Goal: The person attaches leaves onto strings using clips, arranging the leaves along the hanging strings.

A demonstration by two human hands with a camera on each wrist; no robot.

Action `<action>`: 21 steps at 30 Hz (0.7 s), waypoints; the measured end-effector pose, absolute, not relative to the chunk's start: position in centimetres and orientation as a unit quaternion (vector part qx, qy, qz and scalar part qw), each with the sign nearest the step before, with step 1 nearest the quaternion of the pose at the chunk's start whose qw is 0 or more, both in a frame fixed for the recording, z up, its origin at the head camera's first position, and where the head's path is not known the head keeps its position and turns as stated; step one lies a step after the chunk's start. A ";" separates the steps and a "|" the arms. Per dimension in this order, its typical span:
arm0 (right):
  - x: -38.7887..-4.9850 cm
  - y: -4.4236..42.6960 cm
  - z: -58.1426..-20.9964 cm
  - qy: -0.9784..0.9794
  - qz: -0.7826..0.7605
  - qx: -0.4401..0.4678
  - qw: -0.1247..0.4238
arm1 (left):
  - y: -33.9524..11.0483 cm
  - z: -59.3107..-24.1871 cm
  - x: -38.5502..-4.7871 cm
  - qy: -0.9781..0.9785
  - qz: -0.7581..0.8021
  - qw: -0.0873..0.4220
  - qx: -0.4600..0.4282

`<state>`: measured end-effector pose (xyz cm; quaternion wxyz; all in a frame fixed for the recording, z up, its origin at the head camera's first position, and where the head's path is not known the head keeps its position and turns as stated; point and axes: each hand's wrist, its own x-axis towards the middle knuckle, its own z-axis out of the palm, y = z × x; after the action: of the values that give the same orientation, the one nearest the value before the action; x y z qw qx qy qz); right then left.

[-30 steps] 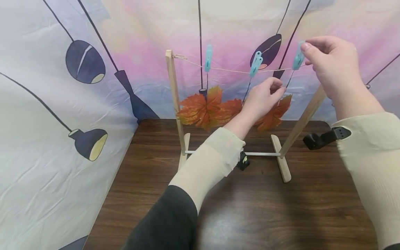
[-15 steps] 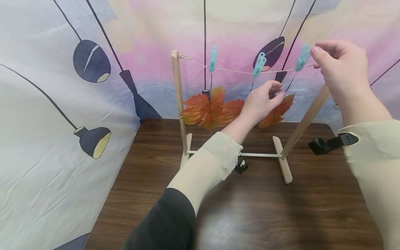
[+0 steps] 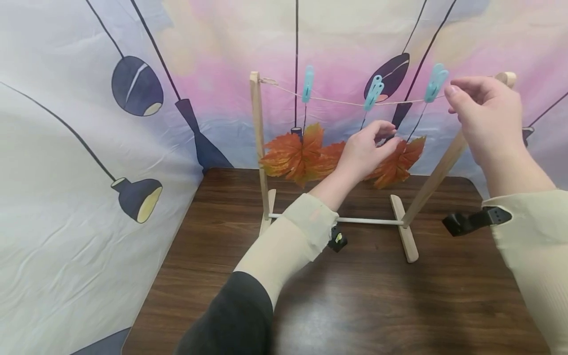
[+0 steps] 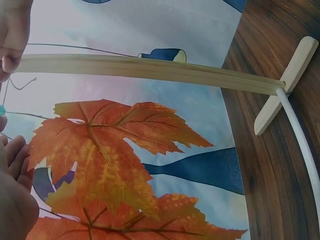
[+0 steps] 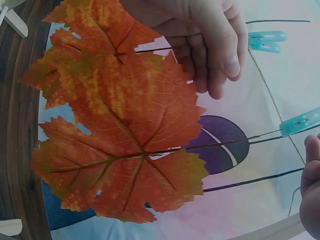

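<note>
Three orange artificial maple leaves hang by their stems from light-blue clothespins on a thin string. In the head view these are the left leaf (image 3: 290, 157), the partly hidden middle leaf (image 3: 330, 159) and the right leaf (image 3: 401, 160). My right hand (image 3: 490, 116) is just right of the right clothespin (image 3: 436, 83), apart from it, with fingers loosely bent around nothing. Below the middle clothespin (image 3: 374, 92), my left hand (image 3: 366, 150) hovers before the leaves, its fingers relaxed and holding nothing visible. Whether it touches a leaf, I cannot tell.
The string (image 3: 339, 102) runs between a left wooden post (image 3: 257, 133) and a right wooden post (image 3: 437, 172). A white rod (image 3: 370, 221) joins their feet on the brown wooden table (image 3: 364, 296). Behind stands a painted cloth backdrop (image 3: 213, 59).
My right hand has let go of the right clothespin and drawn away to the right and down. My left hand has dropped slightly. The head view has shifted a little, moving the scene rightward.
</note>
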<state>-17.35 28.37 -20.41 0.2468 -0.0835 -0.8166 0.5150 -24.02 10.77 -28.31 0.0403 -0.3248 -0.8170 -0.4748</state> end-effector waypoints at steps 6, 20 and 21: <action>-17.0 28.3 -21.4 -0.827 0.494 -0.083 0.254 | 10.0 -29.0 -24.0 -0.804 -0.498 0.042 -0.322; -16.3 28.4 -23.3 -0.844 0.470 -0.079 0.245 | 8.2 -29.9 -24.2 -0.789 -0.533 0.042 -0.302; -16.2 28.5 -23.5 -0.848 0.465 -0.078 0.243 | 8.1 -29.9 -24.1 -0.785 -0.540 0.039 -0.300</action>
<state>-16.22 28.54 -23.52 0.2435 -0.0778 -0.8476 0.4649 -24.13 8.07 -29.94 0.0385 -0.3004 -0.7849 -0.5405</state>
